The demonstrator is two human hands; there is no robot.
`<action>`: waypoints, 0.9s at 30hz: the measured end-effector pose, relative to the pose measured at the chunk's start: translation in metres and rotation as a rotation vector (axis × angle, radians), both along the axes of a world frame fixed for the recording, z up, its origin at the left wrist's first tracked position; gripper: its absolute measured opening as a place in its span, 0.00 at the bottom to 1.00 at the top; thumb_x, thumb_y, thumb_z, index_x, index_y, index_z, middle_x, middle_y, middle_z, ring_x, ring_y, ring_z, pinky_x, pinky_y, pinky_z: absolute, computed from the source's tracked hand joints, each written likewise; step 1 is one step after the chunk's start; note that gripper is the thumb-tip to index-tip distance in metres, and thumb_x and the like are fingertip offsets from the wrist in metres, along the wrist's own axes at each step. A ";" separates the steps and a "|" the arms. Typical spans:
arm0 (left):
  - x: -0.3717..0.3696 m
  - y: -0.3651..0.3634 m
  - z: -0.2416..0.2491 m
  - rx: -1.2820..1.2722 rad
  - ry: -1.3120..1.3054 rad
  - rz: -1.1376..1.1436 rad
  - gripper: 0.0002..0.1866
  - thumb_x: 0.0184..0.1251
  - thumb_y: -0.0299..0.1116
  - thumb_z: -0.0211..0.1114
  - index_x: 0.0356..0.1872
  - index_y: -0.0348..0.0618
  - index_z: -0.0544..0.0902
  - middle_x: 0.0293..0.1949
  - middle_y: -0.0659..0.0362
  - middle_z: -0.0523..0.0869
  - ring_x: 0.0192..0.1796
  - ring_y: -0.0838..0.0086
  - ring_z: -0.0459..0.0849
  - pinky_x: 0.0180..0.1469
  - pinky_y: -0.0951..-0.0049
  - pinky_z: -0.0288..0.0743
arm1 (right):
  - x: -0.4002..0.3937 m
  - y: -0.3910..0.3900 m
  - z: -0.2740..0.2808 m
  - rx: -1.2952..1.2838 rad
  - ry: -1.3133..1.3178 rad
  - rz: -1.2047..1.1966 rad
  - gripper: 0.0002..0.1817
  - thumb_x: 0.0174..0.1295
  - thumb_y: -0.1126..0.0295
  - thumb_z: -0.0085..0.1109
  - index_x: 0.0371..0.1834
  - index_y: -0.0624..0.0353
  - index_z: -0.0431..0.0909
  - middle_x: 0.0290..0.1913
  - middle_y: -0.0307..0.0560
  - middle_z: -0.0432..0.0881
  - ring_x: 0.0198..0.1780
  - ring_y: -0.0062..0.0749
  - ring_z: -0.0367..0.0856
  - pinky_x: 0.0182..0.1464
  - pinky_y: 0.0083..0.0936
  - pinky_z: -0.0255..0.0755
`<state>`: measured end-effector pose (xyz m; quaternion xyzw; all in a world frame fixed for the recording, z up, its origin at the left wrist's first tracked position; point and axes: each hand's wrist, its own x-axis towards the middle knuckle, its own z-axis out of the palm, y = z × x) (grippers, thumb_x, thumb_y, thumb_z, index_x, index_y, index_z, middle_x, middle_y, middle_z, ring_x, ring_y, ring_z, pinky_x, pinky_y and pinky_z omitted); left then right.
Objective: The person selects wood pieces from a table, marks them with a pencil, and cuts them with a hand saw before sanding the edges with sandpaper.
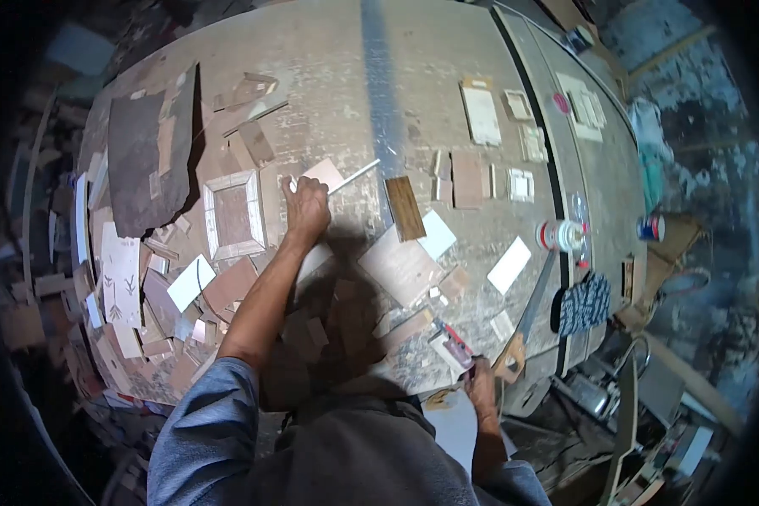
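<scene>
My left hand [308, 209] reaches over the middle of the table, its fingers closed on a thin white strip [354, 176] that points up to the right. Beneath that strip lies a small pinkish board [324, 174]. To the left of the hand rests a whitish square wooden frame [233, 214]. At the table's front edge, my right hand [481, 390] has its fingers curled at the dark end of a red-and-pink tool [455, 344]; I cannot tell what it grips. Right beside it is the wooden handle of a handsaw [510, 358].
A dark brown wood block [406, 208] and a large thin board [401, 261] lie mid-table. Toward the right stand a white glue bottle [559, 235] and a patterned cloth [584, 304]. Offcuts and a dark ragged sheet [139, 164] crowd the left. Small frames [520, 185] sit far right.
</scene>
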<state>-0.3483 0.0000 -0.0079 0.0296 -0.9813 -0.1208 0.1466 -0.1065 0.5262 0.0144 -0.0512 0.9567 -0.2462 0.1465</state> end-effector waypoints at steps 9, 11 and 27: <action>-0.002 -0.003 -0.005 -0.009 -0.050 0.027 0.03 0.52 0.27 0.64 0.28 0.43 0.84 0.34 0.55 0.81 0.49 0.59 0.79 0.68 0.43 0.61 | -0.029 0.020 0.040 0.149 -0.409 0.072 0.19 0.57 0.78 0.59 0.53 0.65 0.77 0.45 0.67 0.84 0.49 0.67 0.81 0.50 0.50 0.76; -0.001 -0.002 -0.010 0.005 0.061 0.037 0.03 0.52 0.28 0.64 0.28 0.43 0.84 0.34 0.53 0.81 0.49 0.59 0.78 0.67 0.44 0.63 | -0.049 0.010 0.094 0.223 -0.474 0.106 0.21 0.55 0.76 0.60 0.55 0.63 0.80 0.49 0.67 0.86 0.52 0.62 0.84 0.53 0.46 0.78; 0.001 0.002 0.011 -0.016 -0.157 0.076 0.07 0.53 0.29 0.66 0.33 0.40 0.84 0.41 0.51 0.82 0.59 0.58 0.76 0.78 0.38 0.53 | -0.403 -0.299 0.102 -0.528 -0.274 0.306 0.06 0.70 0.72 0.66 0.41 0.64 0.86 0.35 0.34 0.82 0.32 0.14 0.73 0.35 0.16 0.68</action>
